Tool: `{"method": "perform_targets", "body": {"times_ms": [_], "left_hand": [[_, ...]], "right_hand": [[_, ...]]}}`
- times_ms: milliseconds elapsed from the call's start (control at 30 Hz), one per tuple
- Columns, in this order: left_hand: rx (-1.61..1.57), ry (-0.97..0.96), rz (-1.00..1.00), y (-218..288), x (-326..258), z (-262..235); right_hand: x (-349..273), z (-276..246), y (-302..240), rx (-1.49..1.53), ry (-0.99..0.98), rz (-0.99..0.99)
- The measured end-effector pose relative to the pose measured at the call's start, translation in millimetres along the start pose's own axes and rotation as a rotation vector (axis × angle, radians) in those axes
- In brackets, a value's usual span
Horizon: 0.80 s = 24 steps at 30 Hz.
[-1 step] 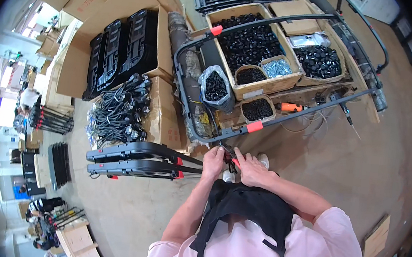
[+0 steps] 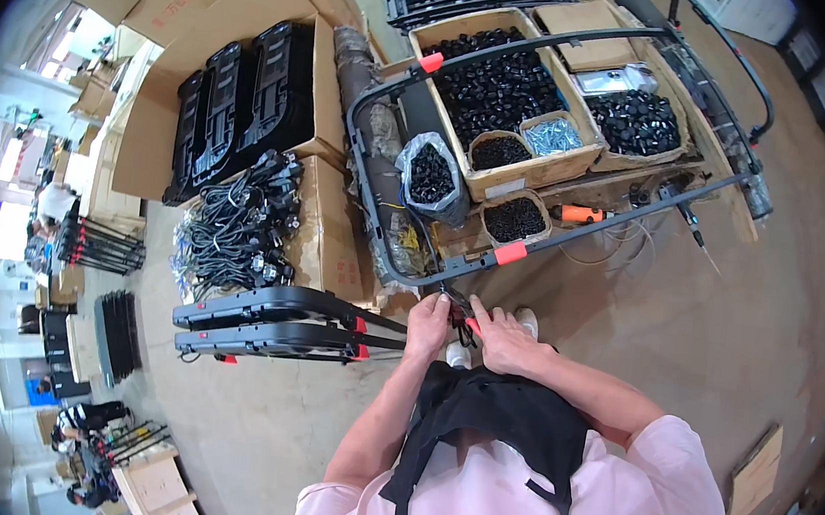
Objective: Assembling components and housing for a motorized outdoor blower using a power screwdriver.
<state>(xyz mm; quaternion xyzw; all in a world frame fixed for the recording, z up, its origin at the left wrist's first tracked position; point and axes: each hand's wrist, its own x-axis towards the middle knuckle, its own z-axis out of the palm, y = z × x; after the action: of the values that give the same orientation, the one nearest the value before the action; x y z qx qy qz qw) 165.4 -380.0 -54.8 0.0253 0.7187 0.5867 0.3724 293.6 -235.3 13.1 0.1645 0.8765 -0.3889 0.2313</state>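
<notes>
Both of my hands meet just below the near left corner of a black tubular frame (image 2: 467, 266) with red clips. With its thumb on top, my left hand (image 2: 428, 326) is closed around a thin black cable (image 2: 444, 289) by that corner; the fingers' undersides are hidden. My right hand (image 2: 509, 342) is closed over red-handled pliers (image 2: 472, 323), whose dark jaws point toward the left fingertips. A loop of dark cord dangles between the hands, above my shoes.
Inside the frame's outline sit a wooden box of black caps (image 2: 497, 75), a bag of black parts (image 2: 431, 174), a tub of screws (image 2: 515, 220) and an orange-bodied tool (image 2: 578, 215). To the left are bundled cables (image 2: 240, 224), a carton (image 2: 334, 239) and two black racks (image 2: 269, 333).
</notes>
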Motion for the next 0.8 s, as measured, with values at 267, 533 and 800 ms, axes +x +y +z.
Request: {"method": "perform_targets", "body": {"times_ms": [267,533,800], "left_hand": [[-0.092,-0.199,-0.010,-22,24,-24],[0.531,-0.365,0.132,34,39,-66],[1.517,-0.029,0.699,110,81,-50]], "right_hand": [[-15,17,-37,-0.103,0.163,0.139],[-18,47,-57,0.075,0.423,0.222],[-16,66,-72,-0.080,0.608,0.181]]}}
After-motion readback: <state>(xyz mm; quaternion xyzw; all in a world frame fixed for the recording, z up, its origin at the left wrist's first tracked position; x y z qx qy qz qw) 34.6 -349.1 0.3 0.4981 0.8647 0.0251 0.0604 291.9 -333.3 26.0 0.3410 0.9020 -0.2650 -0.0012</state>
